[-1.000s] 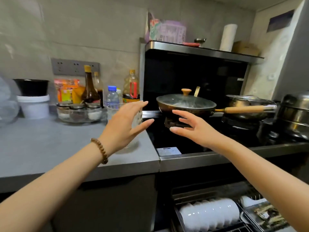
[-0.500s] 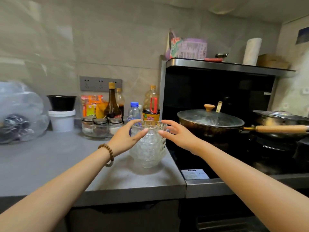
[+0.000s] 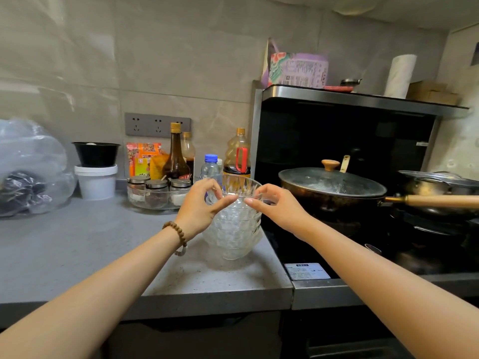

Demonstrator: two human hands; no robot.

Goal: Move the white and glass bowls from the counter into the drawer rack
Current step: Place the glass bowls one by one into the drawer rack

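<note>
Both hands are closing on the rim that they were only flanking, fingers spread, half a second earlier, and the top glass bowl [image 3: 241,187] is tipping up out of its stack.

The tabletop [image 3: 90,255] is carrying the stack of glass bowls [image 3: 233,237] at its right end, just beside the stove. The drawer rack is lying out of view, and no white bowl is showing.

The left hand [image 3: 202,206] is pinching the near-left rim between thumb and fingers. The right hand [image 3: 281,209] is doing likewise on the near-right rim, so each grip is grasping the top bowl.

Judgement: one bowl is being separated from the nest. Doing it well is calling for a level, straight lift, so that the bowl beneath is not dragging along or rocking the stack toward the edge.

Containers:
- The lidded pan [image 3: 331,189] is sitting on the stove, its glass lid fogging over and its contents not discernible.
- The clear bag [image 3: 31,164] is holding something dark.
- The white tub [image 3: 96,181] is bearing a black bowl [image 3: 96,154], and the contents of both are hidden.
- The glass tray [image 3: 155,202] is holding three lidded jars.
</note>
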